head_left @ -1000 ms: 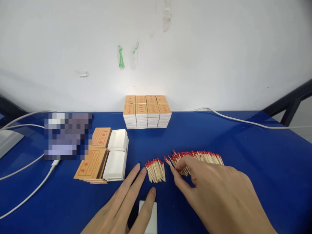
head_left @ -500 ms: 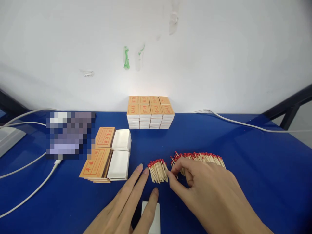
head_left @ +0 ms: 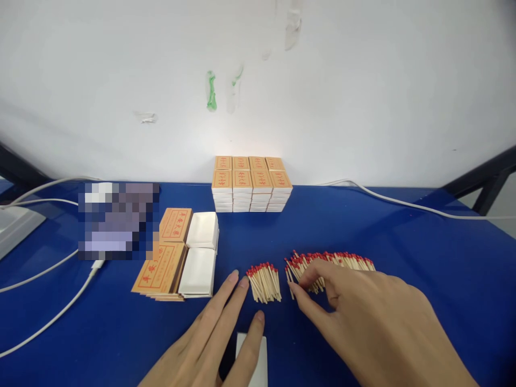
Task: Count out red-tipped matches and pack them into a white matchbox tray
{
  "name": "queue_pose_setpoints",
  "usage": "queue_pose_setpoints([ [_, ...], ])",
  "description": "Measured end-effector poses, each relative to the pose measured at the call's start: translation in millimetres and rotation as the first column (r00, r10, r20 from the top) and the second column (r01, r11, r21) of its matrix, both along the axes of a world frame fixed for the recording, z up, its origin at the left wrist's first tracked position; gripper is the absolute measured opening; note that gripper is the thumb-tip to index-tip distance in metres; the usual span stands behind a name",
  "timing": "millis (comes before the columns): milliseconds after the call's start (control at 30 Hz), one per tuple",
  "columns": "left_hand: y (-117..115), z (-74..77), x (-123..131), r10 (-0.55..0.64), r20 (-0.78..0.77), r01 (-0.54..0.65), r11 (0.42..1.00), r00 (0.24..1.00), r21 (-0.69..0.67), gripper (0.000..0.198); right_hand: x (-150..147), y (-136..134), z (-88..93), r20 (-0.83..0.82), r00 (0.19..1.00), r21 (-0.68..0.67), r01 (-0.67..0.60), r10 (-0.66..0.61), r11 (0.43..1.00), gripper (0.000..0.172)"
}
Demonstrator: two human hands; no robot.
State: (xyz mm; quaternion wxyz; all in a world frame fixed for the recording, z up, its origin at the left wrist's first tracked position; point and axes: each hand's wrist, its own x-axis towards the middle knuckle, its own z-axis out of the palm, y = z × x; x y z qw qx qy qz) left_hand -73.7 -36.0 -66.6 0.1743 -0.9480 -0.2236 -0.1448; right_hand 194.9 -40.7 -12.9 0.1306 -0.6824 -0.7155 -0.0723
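At the near edge of the blue surface (head_left: 423, 258), a white tray (head_left: 253, 363) lies partly under the left hand (head_left: 209, 344), whose thumb rests on it while the fingers (head_left: 226, 298) stretch out flat and open, tips just beside a small bundle of matches (head_left: 265, 281). To its right, the right hand (head_left: 374, 328) lies over the near side of a large pile of matches (head_left: 334, 262); its thumb and forefinger are loosely curled at the pile's left end, and whether they pinch a match cannot be told. The bundle sits between the two hands, red heads pointing away from the person, just apart from the pile. Toward the left, a stack of flat orange sleeves (head_left: 163, 266) lies touching two stacks of white inner trays (head_left: 199, 255). Beyond them is a blurred patch, with white cables (head_left: 48, 317) running to the left edge. At the far edge, against the white wall (head_left: 363, 80), stands a block of stacked matchboxes (head_left: 250, 185), and another white cable (head_left: 403, 203) trails toward the far right corner.
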Motion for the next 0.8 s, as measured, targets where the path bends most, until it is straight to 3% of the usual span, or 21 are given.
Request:
queue_pose_setpoints([
  [200, -0.8, -0.5, -0.5, -0.003, -0.011, 0.003, 1.000, 1.000, -0.021, 0.062, -1.8, -3.3, -3.5, 0.040, 0.999, -0.023, -0.032, 0.032, 0.999, 0.019],
  [567, -0.7, -0.8, -0.8, 0.004, -0.012, -0.005, 1.000, 1.000, -0.024, 0.070, -4.3, -1.8, -4.3, -0.048, 0.999, -0.037, -0.017, 0.015, 0.999, 0.016],
  [800, -0.2, -0.5, -0.4, -0.012, 0.055, 0.013, 1.000, 0.998, -0.011, 0.061, -5.6, 1.7, -3.4, -0.121, 0.993, -0.013, -0.017, 0.015, 1.000, 0.016],
])
